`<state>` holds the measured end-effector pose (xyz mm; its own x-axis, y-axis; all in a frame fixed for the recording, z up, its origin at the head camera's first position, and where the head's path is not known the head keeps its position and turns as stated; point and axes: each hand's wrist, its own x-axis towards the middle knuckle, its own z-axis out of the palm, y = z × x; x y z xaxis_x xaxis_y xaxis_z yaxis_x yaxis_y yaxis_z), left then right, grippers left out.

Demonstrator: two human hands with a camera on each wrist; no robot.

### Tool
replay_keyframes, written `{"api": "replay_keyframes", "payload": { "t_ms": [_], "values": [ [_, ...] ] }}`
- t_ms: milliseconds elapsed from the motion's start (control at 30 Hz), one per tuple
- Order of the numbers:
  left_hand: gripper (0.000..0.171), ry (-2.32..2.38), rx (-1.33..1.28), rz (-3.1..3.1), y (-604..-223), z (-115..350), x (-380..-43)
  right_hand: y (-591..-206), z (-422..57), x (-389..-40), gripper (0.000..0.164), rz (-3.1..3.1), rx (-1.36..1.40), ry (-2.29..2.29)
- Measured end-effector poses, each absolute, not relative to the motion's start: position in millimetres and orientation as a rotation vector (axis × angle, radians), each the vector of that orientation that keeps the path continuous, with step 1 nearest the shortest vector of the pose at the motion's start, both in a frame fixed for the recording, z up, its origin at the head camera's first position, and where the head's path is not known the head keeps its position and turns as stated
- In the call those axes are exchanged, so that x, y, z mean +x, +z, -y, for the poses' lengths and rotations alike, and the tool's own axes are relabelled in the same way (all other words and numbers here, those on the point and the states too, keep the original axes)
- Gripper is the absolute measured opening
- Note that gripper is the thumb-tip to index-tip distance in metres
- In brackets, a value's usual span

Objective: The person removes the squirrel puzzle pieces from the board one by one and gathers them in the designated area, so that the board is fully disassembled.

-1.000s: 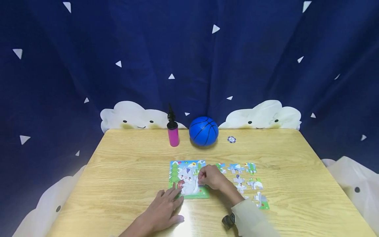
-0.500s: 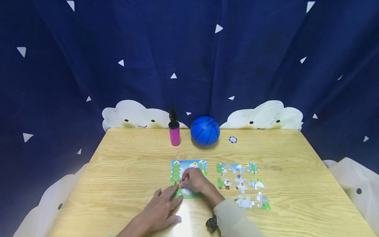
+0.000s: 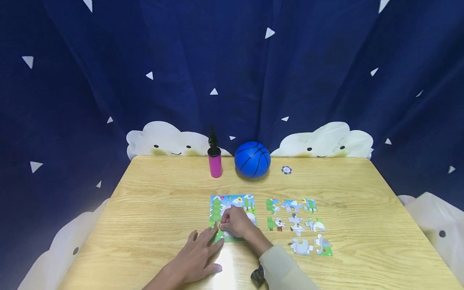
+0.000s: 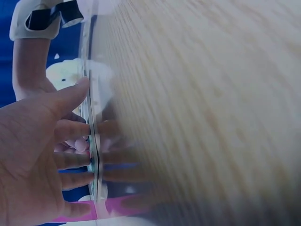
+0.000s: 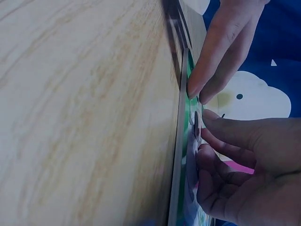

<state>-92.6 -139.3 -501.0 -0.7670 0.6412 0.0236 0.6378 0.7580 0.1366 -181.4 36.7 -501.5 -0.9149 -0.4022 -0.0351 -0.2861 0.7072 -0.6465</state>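
Note:
A puzzle board (image 3: 214, 203) with a white squirrel, green trees and a blue sky lies flat on the table. My left hand (image 3: 197, 253) is spread, its fingertips resting on the board's lower left corner; in the left wrist view its fingers reach over the board's edge. My right hand (image 3: 237, 221) is bent over the middle of the board, covering much of the squirrel. In the right wrist view its thumb and fingertips pinch a small puzzle piece (image 5: 197, 125) at the board's surface, close to the left fingertips. Loose puzzle pieces (image 3: 301, 246) lie in rows right of the board.
At the back stand a pink pump (image 3: 215, 166) with a black top and a blue ball (image 3: 252, 159). A round blue and white chip (image 3: 286, 170) lies right of the ball. Behind the wooden table (image 3: 163, 189) hangs a dark blue curtain (image 3: 232, 72).
My right hand has moved left across the board, from its right side to near the left fingertips, uncovering loose pieces. It has barely moved in the last half second. The left hand stays put.

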Motion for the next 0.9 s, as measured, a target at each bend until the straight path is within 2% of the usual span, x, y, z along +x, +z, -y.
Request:
{"api": "replay_keyframes", "payload": {
  "t_ms": [67,233,900],
  "values": [
    [0.067,0.214,1.040,-2.906,-500.7,139.1,-93.5,-501.1,-36.7,-182.3,0.011,-2.732,-0.565,-0.990],
    [0.066,0.219,1.032,-2.906,-502.3,139.2,-94.9,-501.7,-33.9,-184.0,0.023,-2.712,-0.580,-0.959],
    [0.060,0.220,1.068,-2.976,-504.1,139.4,-93.6,-496.5,-35.9,-190.0,0.018,-2.552,-0.507,-1.132]
  ]
}}
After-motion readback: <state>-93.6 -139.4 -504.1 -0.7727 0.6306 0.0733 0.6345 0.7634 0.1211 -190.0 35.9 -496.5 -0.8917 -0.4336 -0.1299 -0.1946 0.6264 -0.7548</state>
